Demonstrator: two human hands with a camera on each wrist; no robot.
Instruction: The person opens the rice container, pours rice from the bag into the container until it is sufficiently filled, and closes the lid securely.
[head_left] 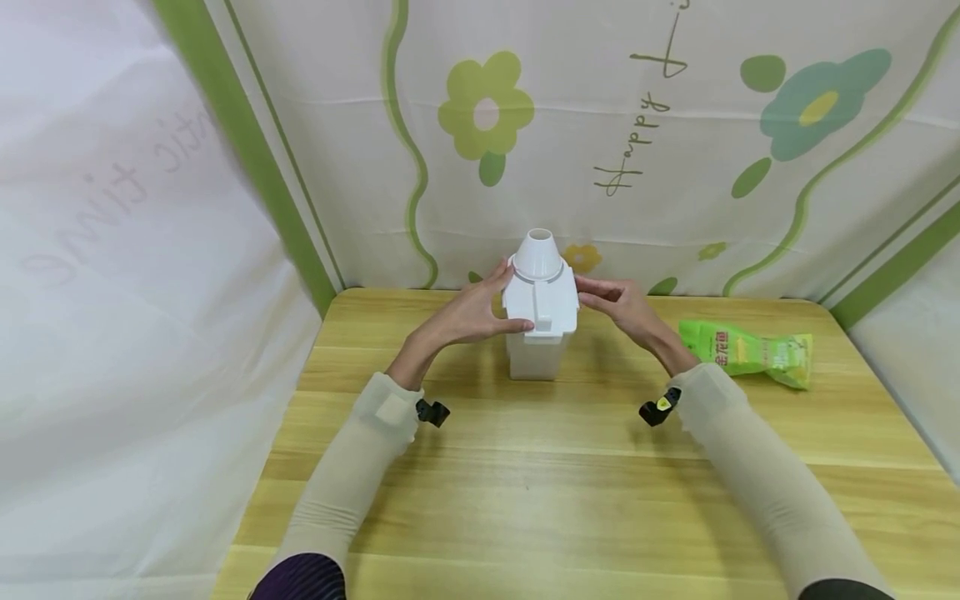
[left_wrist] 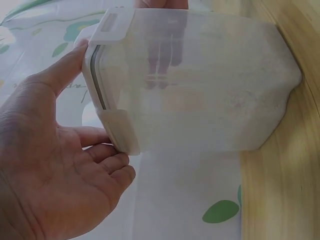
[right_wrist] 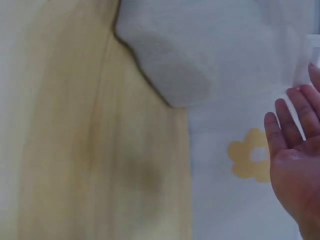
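Observation:
A translucent plastic storage container stands upright near the table's far edge. Its white lid carries a white cone-shaped piece with an open top. My left hand holds the lid from the left, thumb at the front latch and fingers along the side. In the left wrist view, the left hand spans the lid's edge. From the right, my right hand touches the container close under the lid. Its fingers show through the cloudy wall in the left wrist view, lying fairly straight.
A green and yellow packet lies on the wooden table at the right, beyond the right forearm. White fabric printed with flowers hangs right behind the table, with another white sheet at the left.

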